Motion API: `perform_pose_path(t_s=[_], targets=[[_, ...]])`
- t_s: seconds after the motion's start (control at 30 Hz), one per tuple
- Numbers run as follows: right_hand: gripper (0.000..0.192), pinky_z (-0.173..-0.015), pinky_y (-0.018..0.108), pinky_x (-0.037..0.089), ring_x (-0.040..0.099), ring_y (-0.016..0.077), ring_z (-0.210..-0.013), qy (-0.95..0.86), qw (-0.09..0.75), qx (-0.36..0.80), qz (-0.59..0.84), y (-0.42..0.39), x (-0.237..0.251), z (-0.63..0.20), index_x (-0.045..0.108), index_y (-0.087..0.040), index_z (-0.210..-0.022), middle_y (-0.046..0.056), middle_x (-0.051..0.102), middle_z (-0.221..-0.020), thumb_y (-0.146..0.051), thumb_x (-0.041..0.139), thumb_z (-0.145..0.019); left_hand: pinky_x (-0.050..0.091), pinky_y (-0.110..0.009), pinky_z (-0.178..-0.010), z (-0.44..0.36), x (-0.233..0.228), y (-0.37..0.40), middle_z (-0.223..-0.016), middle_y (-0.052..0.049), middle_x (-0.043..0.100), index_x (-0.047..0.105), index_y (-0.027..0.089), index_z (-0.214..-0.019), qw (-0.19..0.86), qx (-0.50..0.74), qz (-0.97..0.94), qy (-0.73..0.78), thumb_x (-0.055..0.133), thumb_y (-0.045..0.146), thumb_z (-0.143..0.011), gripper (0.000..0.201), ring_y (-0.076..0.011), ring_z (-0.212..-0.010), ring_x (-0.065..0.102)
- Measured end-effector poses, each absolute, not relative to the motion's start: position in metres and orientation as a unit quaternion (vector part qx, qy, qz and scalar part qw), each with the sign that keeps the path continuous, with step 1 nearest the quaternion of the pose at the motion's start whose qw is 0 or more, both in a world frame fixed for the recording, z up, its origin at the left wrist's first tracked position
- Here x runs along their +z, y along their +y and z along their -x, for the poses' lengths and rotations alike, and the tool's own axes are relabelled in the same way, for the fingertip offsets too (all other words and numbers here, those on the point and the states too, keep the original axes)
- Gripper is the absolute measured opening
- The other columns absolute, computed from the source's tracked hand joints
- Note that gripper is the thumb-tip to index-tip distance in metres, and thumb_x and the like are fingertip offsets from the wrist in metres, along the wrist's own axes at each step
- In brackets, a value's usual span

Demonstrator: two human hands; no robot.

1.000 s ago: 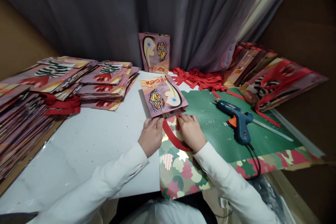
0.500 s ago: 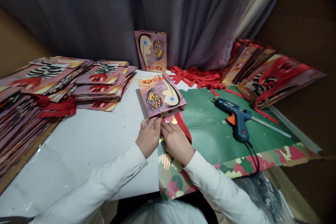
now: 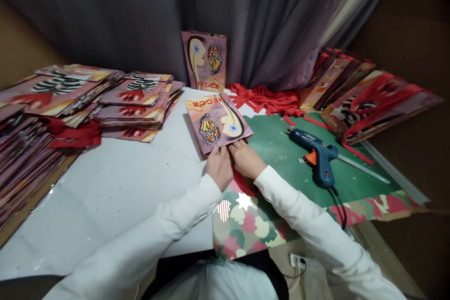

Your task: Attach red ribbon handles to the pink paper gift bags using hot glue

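Observation:
A printed paper gift bag (image 3: 221, 122) with a butterfly, a drawn face and red lettering lies on its side in front of me, its mouth towards me. At the left part of that mouth, my left hand (image 3: 220, 168) is closed on the bag's edge. My right hand (image 3: 248, 159) sits close beside it, fingers reaching inside the mouth and gripping the edge; those fingertips are hidden. Below the right hand a red ribbon (image 3: 243, 183) hangs out over the camouflage-patterned paper. To the right, a blue glue gun (image 3: 312, 150) with an orange trigger lies on its side, a glue stick in its back.
Another paper bag (image 3: 206, 62) stands upright against the grey curtain (image 3: 140, 18). Red ribbons (image 3: 267, 99) lie heaped behind the green sheet (image 3: 281, 173). Flat bags are stacked (image 3: 130, 108) at left; finished-looking bags with ribbons (image 3: 372, 103) lean at right.
Both hands have moved forward and slightly right, from pinching together just below the bag's mouth to fingers at and inside it. The view has shifted a little.

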State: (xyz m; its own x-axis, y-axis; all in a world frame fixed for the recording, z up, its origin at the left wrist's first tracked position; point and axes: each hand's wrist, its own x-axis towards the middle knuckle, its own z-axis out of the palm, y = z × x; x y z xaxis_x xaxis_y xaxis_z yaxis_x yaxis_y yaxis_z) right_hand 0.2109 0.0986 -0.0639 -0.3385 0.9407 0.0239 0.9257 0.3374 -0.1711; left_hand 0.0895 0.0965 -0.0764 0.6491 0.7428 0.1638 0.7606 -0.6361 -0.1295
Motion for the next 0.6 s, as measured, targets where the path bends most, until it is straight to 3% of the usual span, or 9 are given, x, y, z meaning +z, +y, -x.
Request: perform_pose_path(t_s=[0.17, 0.3, 0.5, 0.6], targets=[[0.033, -0.095, 0.032, 0.044, 0.048, 0.0255, -0.113, -0.776, 0.044, 0.040, 0.628, 0.105, -0.071, -0.212, 0.059, -0.005, -0.117, 0.018, 0.057, -0.122, -0.009, 0.040, -0.090, 0.028, -0.047, -0.097, -0.091, -0.076, 0.100, -0.092, -0.019, 0.067, 0.063, -0.001, -0.106, 0.079, -0.058, 0.884, -0.458, 0.041, 0.017, -0.086, 0.034, -0.0307, -0.091, 0.058], [0.034, -0.095, 0.033, 0.044, 0.044, 0.0270, -0.119, -0.746, 0.033, 0.023, 0.665, 0.102, -0.068, -0.219, 0.058, -0.004, -0.117, 0.021, 0.052, -0.130, -0.007, 0.035, -0.092, 0.033, -0.045, -0.092, -0.080, -0.075, 0.103, -0.094, -0.019, 0.066, 0.063, 0.003, -0.105, 0.070, -0.067, 0.879, -0.467, 0.044, 0.022, -0.087, 0.033, -0.0296, -0.090, 0.059], [0.034, -0.082, 0.030, 0.050, 0.052, 0.0266, -0.114, -0.725, -0.011, 0.032, 0.688, 0.103, -0.056, -0.213, 0.062, -0.006, -0.111, 0.021, 0.060, -0.118, -0.007, 0.033, -0.093, 0.035, -0.045, -0.090, -0.062, -0.079, 0.113, -0.076, -0.014, 0.066, 0.068, 0.008, -0.082, 0.074, -0.061, 0.869, -0.485, 0.039, 0.009, -0.085, 0.029, -0.0259, -0.076, 0.062], [0.034, -0.079, 0.029, 0.050, 0.056, 0.0258, -0.112, -0.716, -0.023, 0.036, 0.697, 0.100, -0.053, -0.207, 0.062, -0.006, -0.111, 0.022, 0.061, -0.116, -0.006, 0.034, -0.093, 0.035, -0.045, -0.091, -0.050, -0.077, 0.115, -0.078, -0.014, 0.067, 0.068, 0.010, -0.083, 0.088, -0.063, 0.866, -0.488, 0.038, 0.008, -0.085, 0.031, -0.0254, -0.075, 0.062]])
